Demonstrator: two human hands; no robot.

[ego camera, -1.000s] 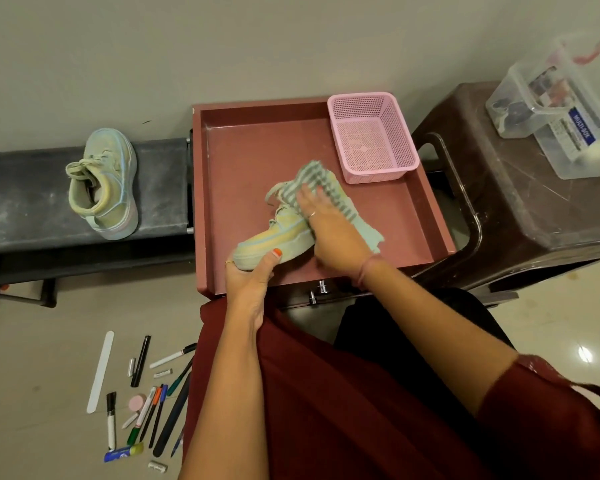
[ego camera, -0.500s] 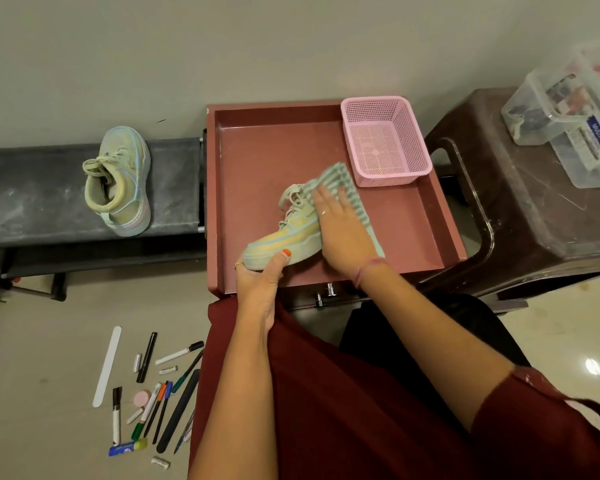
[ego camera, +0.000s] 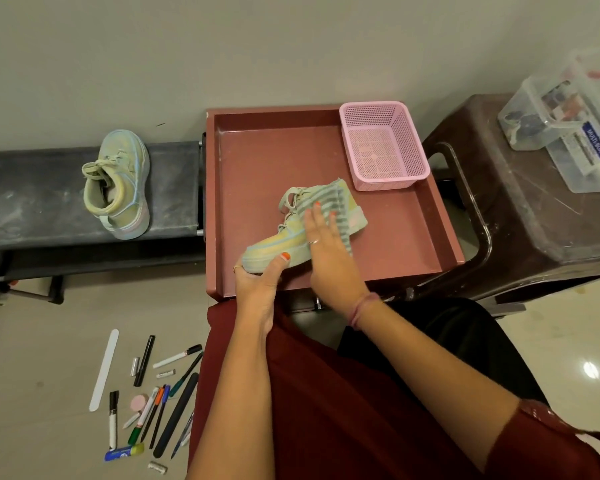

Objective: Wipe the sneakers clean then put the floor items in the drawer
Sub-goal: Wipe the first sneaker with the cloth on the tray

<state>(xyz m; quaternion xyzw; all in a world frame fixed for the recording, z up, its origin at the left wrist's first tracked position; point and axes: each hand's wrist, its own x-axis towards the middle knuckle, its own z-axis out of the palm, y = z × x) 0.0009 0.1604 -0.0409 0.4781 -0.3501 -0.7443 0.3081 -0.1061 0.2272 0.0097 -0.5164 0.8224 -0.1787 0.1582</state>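
A pale green sneaker (ego camera: 274, 247) lies on its side in the open red drawer (ego camera: 257, 157). My left hand (ego camera: 260, 282) grips its toe, thumb on top. My right hand (ego camera: 323, 237) presses a striped grey-green cloth (ego camera: 329, 199) flat against the sneaker's side, fingers straight. The second sneaker (ego camera: 118, 183) stands on the dark bench (ego camera: 32, 192) at the left. Several pens, markers and nail files (ego camera: 153, 400) lie scattered on the floor at the lower left.
A pink mesh basket (ego camera: 383, 147) sits in the drawer's back right corner. A brown plastic stool (ego camera: 520, 216) at the right carries a clear plastic box (ego camera: 568, 119). My red clothing fills the lower middle, next to the floor items.
My right hand has slid the cloth along the sneaker's side toward the heel. The view has shifted slightly; my left hand still holds the toe.
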